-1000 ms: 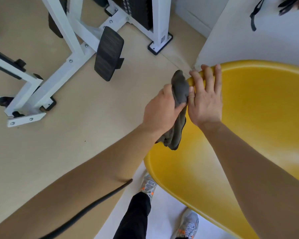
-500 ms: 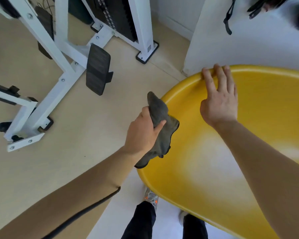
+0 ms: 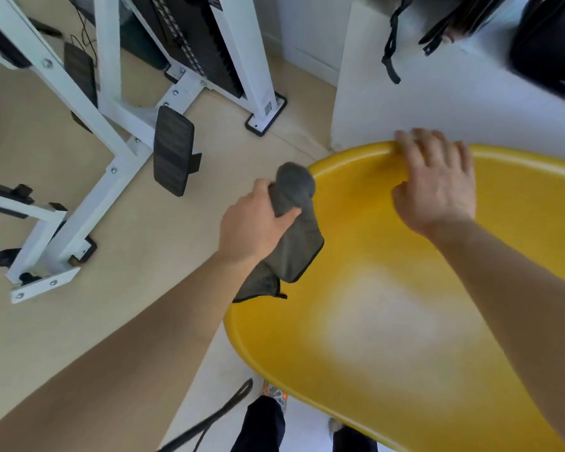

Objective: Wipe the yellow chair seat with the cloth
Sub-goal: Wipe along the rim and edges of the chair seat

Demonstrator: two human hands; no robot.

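Note:
The yellow chair seat (image 3: 405,321) fills the lower right, its glossy shell curving up to a rim at the top. My left hand (image 3: 255,226) grips a grey cloth (image 3: 294,230) against the seat's left edge, and the cloth hangs partly inside the shell and partly over the rim. My right hand (image 3: 437,184) rests on the far rim with fingers curled over the edge, slightly blurred.
A white gym machine frame (image 3: 105,132) with black foot pads (image 3: 173,151) stands on the beige floor to the left. A white wall panel (image 3: 437,102) rises behind the chair, with black straps (image 3: 392,44) hanging on it. My shoes and dark trouser legs (image 3: 261,425) show below the seat.
My left hand slid the cloth down the left rim and then back up a little. My right hand shifted rightward along the far rim. The view tilted up.

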